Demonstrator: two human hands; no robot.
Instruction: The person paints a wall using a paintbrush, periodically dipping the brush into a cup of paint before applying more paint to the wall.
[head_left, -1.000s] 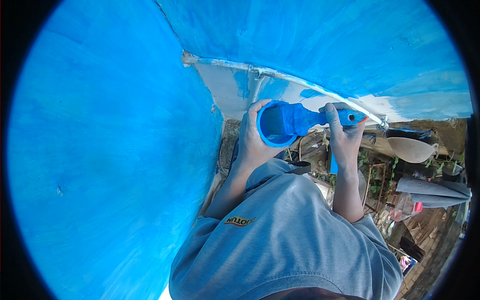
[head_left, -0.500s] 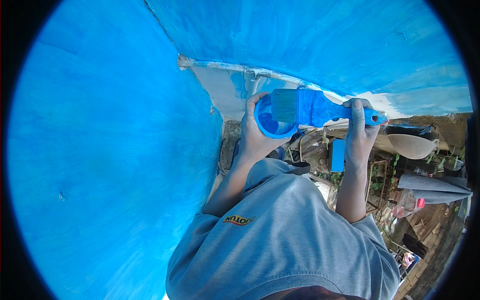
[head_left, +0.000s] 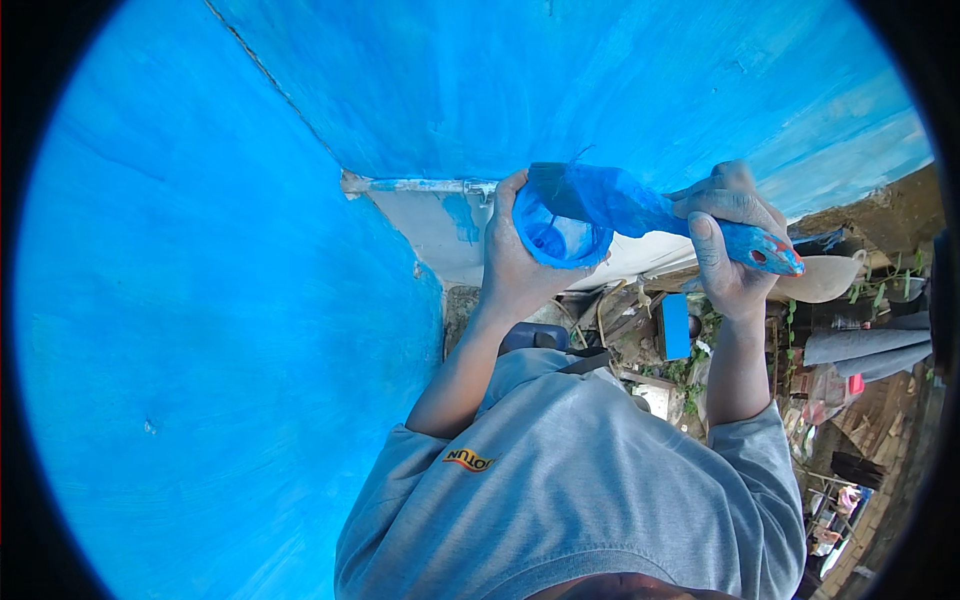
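My left hand (head_left: 510, 255) is wrapped round a blue paint cup (head_left: 562, 262), with its open mouth facing up and blue paint inside. In my right hand (head_left: 738, 240) is a wide paintbrush (head_left: 625, 203), gripped by its blue handle with red marks at the end. The dark bristles lie over the cup's far rim, and I cannot tell whether they touch it. Wet blue paint coats the brush's middle part. Beyond both hands rises a wall (head_left: 480, 90) covered in streaky blue, meeting a second blue wall (head_left: 220, 330) on the left at a corner.
A pipe (head_left: 420, 186) runs along the foot of the far wall, above an unpainted white patch (head_left: 425, 225). At right are a pale bowl-shaped basin (head_left: 825, 278), a hanging grey cloth (head_left: 870, 345), a blue board (head_left: 675, 325) and cluttered ground with plants.
My right hand has turned the brush, so its handle now slopes down to the right and its bristles sit higher over the cup. The view has shifted slightly.
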